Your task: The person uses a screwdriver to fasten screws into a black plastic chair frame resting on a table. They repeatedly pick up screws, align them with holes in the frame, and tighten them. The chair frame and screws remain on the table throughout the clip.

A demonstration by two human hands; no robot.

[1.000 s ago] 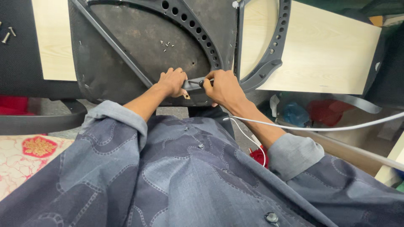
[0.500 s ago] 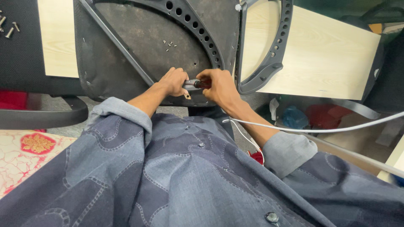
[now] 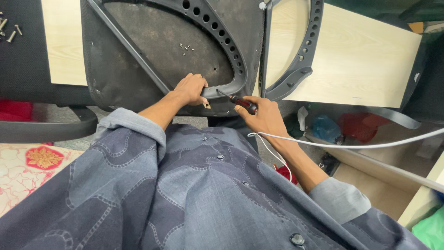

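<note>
An upturned black chair seat point(image 3: 152, 51) with a grey plastic frame point(image 3: 231, 46) leans against a pale wooden table point(image 3: 351, 60). My left hand point(image 3: 190, 89) grips the lower edge of the grey frame. My right hand point(image 3: 261, 115) holds a screwdriver point(image 3: 240, 103) with a red and black handle, its thin shaft angled up and left to the frame close to my left hand. A few small screws point(image 3: 186, 48) lie on the seat's underside.
A grey chair armrest point(image 3: 300, 55) with holes stands right of the seat. More screws point(image 3: 9, 30) lie on a black surface at top left. A white cable point(image 3: 351, 144) crosses over my right forearm. Coloured bags point(image 3: 342, 126) sit under the table. A black curved armrest point(image 3: 51, 129) is at left.
My right hand has drawn back to the right from the frame, so the screwdriver now shows between the hands. The left hand stays on the frame.
</note>
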